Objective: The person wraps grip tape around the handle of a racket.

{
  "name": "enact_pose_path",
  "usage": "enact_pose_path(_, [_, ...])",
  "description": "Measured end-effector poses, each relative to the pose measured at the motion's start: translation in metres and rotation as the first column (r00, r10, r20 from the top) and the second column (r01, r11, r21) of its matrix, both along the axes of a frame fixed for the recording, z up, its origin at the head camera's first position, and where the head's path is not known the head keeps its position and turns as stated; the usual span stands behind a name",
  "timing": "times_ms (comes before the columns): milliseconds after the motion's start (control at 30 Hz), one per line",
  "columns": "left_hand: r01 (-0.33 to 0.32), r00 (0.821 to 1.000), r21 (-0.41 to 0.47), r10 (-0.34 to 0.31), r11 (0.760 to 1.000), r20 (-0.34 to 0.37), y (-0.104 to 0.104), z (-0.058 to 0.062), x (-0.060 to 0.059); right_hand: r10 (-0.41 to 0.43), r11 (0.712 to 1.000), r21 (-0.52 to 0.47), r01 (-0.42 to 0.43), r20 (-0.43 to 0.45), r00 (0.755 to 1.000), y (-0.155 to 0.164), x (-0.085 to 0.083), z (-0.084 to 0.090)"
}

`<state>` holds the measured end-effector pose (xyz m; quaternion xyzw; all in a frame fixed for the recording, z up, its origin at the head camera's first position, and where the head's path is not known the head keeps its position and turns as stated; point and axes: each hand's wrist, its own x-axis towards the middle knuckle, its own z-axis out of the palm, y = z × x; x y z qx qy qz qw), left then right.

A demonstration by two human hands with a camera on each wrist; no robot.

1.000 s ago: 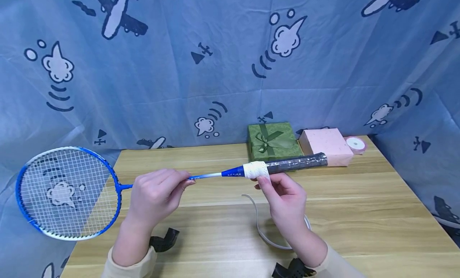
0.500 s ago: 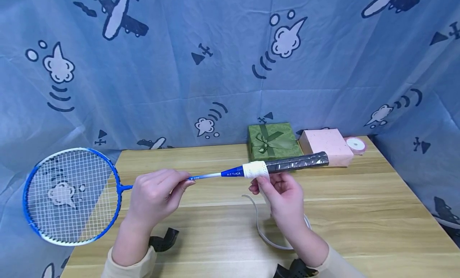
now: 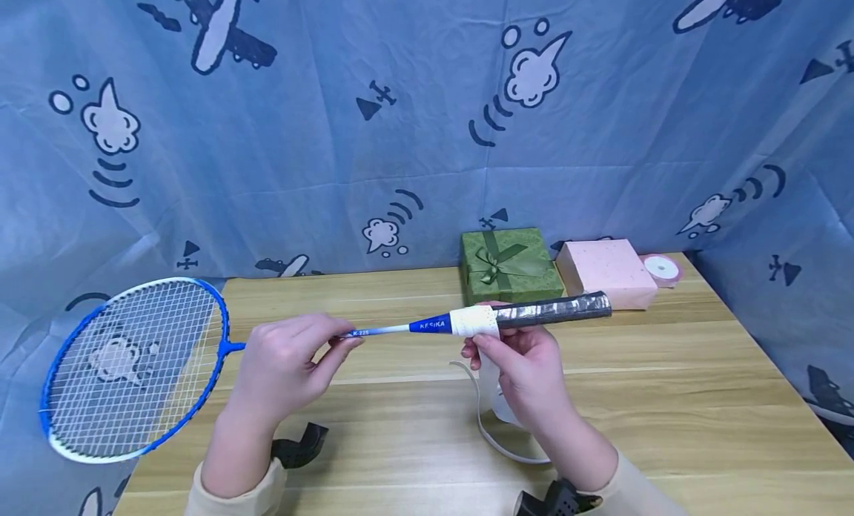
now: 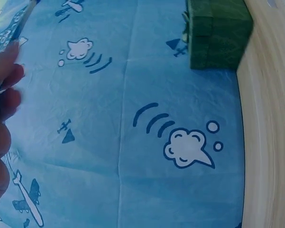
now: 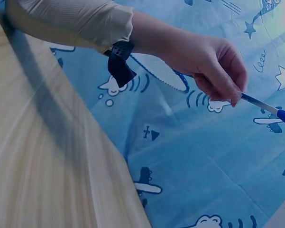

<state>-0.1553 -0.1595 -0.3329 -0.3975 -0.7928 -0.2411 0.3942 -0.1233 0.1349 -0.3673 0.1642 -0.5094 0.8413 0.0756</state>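
Note:
A blue and white badminton racket [image 3: 432, 324] is held up across the table, strung head to the left. My left hand [image 3: 287, 364] pinches its thin shaft between thumb and fingers; that hand also shows in the right wrist view, with the shaft [image 5: 262, 104] running out of it. White perforated grip tape [image 3: 474, 321] is wrapped round the front of the dark, shiny handle [image 3: 554, 311]. With my right hand [image 3: 530, 368] I pinch the tape just below the handle, and its loose length hangs down behind the hand. One right fingertip shows above the handle.
At the back of the wooden table [image 3: 700, 390] stand a green gift box [image 3: 514, 264] with a bow, a pink box [image 3: 607, 271] and a ribbon roll [image 3: 660, 268]. A thin pale strip [image 3: 497, 445] curves on the tabletop. A blue patterned curtain [image 3: 427, 130] hangs behind.
The racket has turned about its shaft, tilting its strung head. The handle's end has dipped slightly. My right fingers have shifted round behind the handle, and more loose tape shows below.

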Motion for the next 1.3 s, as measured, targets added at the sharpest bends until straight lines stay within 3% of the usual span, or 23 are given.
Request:
enact_pose_path(133, [-0.083,0.995,-0.012,0.082,0.997,-0.050,0.000,0.002,0.001,-0.109,0.993,0.040,0.107,0.066,0.992,-0.002,0.001,0.002])
enact_pose_path(233, [-0.122,0.986,0.027,0.125,0.992,-0.114,0.001,0.004,0.001,-0.156,0.987,0.056,0.151,0.105,0.982,-0.004,0.001,0.004])
enact_pose_path(467, [-0.076,0.954,0.173,0.122,0.982,-0.275,0.008,0.009,0.002,-0.164,0.986,0.030,0.162,0.082,0.983,-0.006,0.004,0.007])
enact_pose_path(700, [-0.037,0.963,0.173,0.081,0.984,-0.256,0.005,0.008,0.002,-0.060,0.998,0.002,0.060,-0.011,0.998,-0.004,0.001,0.007])
enact_pose_path(900, [0.006,0.973,0.154,0.030,0.988,-0.230,0.000,0.010,0.002,0.012,1.000,-0.021,-0.014,-0.093,0.996,-0.001,0.000,0.005])
enact_pose_path(1033, [0.027,0.978,0.130,0.001,0.991,-0.210,-0.001,0.012,0.000,-0.031,0.999,-0.014,0.030,-0.096,0.995,-0.001,0.001,0.004])
enact_pose_path(1200, [0.038,0.981,0.104,-0.017,0.994,-0.195,-0.001,0.014,-0.001,-0.137,0.990,0.017,0.138,-0.029,0.990,-0.002,0.003,0.004])
enact_pose_path(1300, [0.043,0.979,0.102,-0.022,0.994,-0.204,0.000,0.012,-0.001,-0.153,0.988,0.034,0.153,-0.005,0.988,-0.002,0.004,0.004])
